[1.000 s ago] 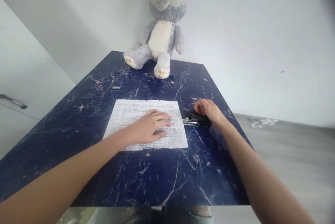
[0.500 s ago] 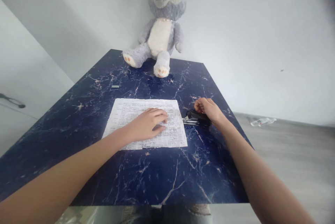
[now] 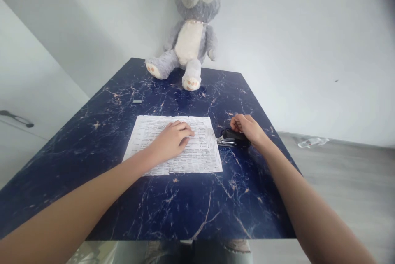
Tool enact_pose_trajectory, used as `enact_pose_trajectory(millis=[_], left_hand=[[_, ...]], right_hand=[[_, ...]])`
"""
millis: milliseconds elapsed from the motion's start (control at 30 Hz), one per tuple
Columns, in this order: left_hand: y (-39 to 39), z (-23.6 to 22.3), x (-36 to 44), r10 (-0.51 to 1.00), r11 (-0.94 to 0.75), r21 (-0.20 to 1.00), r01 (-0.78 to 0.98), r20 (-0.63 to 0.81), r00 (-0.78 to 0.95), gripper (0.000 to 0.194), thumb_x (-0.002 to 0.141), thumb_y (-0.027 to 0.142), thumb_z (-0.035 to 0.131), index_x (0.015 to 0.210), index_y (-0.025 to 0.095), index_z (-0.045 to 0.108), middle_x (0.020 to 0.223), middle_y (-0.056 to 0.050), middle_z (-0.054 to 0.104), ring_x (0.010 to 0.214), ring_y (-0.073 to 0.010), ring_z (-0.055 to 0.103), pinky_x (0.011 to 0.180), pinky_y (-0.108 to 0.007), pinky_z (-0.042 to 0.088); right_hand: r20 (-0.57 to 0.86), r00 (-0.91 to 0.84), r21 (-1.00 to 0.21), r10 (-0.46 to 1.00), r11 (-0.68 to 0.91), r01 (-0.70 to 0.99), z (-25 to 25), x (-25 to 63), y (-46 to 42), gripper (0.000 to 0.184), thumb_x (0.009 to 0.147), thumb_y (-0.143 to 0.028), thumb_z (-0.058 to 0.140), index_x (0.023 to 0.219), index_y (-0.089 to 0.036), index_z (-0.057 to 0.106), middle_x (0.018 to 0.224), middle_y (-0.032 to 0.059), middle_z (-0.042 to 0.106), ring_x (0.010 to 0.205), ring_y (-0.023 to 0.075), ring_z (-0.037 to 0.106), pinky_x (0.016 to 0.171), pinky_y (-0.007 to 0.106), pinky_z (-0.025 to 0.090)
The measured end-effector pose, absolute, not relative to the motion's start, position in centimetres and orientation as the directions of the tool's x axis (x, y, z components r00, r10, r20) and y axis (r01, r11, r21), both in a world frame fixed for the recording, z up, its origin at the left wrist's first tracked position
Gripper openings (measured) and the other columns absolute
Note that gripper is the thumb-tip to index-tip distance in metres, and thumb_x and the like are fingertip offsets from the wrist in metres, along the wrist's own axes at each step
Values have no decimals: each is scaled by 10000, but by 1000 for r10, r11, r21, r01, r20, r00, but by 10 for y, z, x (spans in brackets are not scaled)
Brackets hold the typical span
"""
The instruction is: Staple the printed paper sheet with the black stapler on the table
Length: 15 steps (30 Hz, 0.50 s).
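A printed white sheet of paper (image 3: 197, 163) lies flat on the dark blue marbled table. My left hand (image 3: 173, 138) rests palm down across its middle, fingers stretched out and slightly bent. Just past the sheet's right edge is a black stapler (image 3: 233, 134) with a shiny metal base, its front end meeting the paper's edge. My right hand (image 3: 247, 127) lies over the stapler's rear, fingers curled closed. The hand covers the back part of the stapler, and the underside of its grip is hidden.
A large grey and white plush toy (image 3: 191, 41) sits at the table's (image 3: 185, 210) far edge against the wall. A small grey strip (image 3: 137, 101) lies left of centre. Clear plastic packaging (image 3: 313, 142) is on the floor at right. A door handle (image 3: 17, 118) shows at left.
My left hand has slid slightly left and away from me on the paper, its fingers now closer together. My right hand stays on the stapler. The view has shifted a little.
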<state>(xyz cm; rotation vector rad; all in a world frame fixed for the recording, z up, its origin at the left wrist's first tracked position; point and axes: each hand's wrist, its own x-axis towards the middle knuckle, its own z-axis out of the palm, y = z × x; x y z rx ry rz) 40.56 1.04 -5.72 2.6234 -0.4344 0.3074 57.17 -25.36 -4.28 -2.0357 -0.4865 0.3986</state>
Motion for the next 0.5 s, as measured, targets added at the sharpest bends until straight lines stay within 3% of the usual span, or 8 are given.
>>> enact_pose_trajectory(millis=[300,500], left_hand=[[10,-58,406,-251,-841,407,-356,288,924,301,936,90,489,1107,229,693,1127,-41,664,1090,-228,561,984,-435,459],[14,-62,408,-258,-845,402,-351,268,928,557,802,-103,386,1120,233,695,1132,-29,661,1077,-215,553,961,-415,460]], right_hand=[[-78,867,-870,493,-457,182,-45,572,-255,411,911,-348,396,566,-183,545,547,9,491,541,128,431,540,277,309],[-69,867,-862,493,-467,197,-45,573,-256,402,910,-343,393,577,-187,555,548,5,490,541,130,425,542,283,308]])
